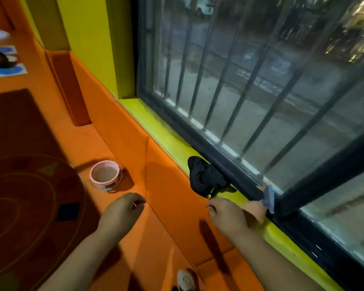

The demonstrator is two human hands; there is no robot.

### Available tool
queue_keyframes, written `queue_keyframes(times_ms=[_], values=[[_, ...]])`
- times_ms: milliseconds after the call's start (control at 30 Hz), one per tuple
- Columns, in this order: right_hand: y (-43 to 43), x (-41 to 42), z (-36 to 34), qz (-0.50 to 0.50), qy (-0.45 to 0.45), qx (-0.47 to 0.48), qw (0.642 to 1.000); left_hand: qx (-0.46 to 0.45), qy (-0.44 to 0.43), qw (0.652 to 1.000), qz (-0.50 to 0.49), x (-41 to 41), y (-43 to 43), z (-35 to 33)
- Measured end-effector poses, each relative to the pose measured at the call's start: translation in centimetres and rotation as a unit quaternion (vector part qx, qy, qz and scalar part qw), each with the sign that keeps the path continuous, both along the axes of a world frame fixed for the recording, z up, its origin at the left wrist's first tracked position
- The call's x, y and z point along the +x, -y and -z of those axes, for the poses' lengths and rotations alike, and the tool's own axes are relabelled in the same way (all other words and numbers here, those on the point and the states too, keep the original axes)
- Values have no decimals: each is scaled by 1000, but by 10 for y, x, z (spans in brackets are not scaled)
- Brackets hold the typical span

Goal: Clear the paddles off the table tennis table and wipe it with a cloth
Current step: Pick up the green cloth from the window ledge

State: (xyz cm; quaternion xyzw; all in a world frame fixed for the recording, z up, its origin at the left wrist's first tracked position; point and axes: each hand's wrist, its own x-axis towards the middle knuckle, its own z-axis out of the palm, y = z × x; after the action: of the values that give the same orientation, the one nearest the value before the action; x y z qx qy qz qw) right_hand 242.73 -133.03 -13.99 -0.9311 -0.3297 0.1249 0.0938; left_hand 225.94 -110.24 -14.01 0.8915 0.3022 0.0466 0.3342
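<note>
Black cloth (pixel 206 177) bunched on yellow window sill (pixel 168 141), pressed against dark window frame (pixel 229 152). Right hand (pixel 227 215) just below cloth, fingers (pixel 211 206) loosely curled and narrow, holding nothing. Left hand (pixel 122 208) over orange padding (pixel 172 198), apart from cloth, fingers likewise loosely curled, empty. Small pink bucket (pixel 105 175) near left hand.
</note>
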Motion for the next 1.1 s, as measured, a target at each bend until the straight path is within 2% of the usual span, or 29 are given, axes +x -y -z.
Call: queue_keyframes(times_ms=[167,400,767,1100], values=[[-34,71,13,-37,5,13,999,20,-1,997,-68,42,-5,-7],[-72,129,25,-106,35,-26,993,31,-10,988,-148,89,-5,-12],[-57,163,37,-102,2,-75,992,27,-14,994,-105,158,13,-7],[-58,169,38,-75,-35,-33,996,29,-16,994,-106,165,15,-7]])
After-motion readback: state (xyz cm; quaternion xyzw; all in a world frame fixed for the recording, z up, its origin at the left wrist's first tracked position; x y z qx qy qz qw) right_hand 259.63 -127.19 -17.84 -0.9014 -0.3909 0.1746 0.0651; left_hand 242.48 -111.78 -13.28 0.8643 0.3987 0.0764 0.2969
